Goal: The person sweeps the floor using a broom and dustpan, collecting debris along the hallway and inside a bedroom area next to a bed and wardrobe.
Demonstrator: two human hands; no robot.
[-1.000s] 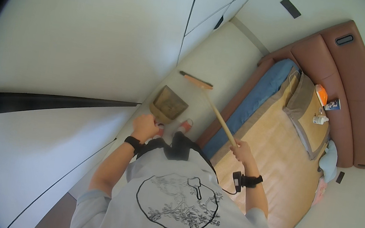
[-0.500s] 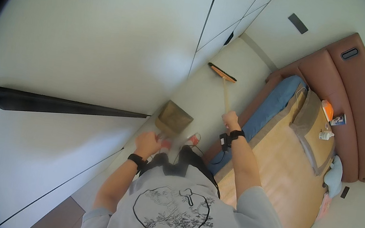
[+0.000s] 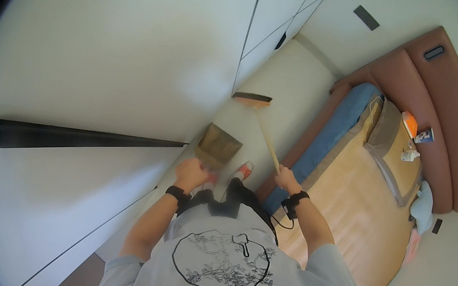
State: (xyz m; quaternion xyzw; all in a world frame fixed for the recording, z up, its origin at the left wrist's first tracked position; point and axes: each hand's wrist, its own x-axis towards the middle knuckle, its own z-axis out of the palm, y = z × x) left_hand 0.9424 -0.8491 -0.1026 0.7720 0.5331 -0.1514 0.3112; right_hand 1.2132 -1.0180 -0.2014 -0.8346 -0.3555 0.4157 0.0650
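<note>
My right hand [image 3: 288, 179] is closed round the pale handle of a broom [image 3: 267, 138]. The orange broom head with dark bristles [image 3: 252, 99] rests at the floor beside the white cabinet front. My left hand [image 3: 191, 174] is closed at the near end of a brownish, see-through dustpan [image 3: 218, 146], whose handle is mostly hidden by the fingers. The dustpan lies low over the floor, just ahead of my feet, and the broom head is beyond it, apart from it.
Tall white cabinet doors [image 3: 106, 53] with a long black handle [image 3: 75, 141] line the left. On the right stands a bed [image 3: 354, 179] with a brown headboard [image 3: 415, 88], a pillow and small items. Pale floor [image 3: 291, 81] runs between them; red shoes [image 3: 245, 170] show below.
The broom head has swung left toward the cabinet and a little nearer, its bristles turning level in view. My right hand has come slightly closer to me. The dustpan has hardly moved.
</note>
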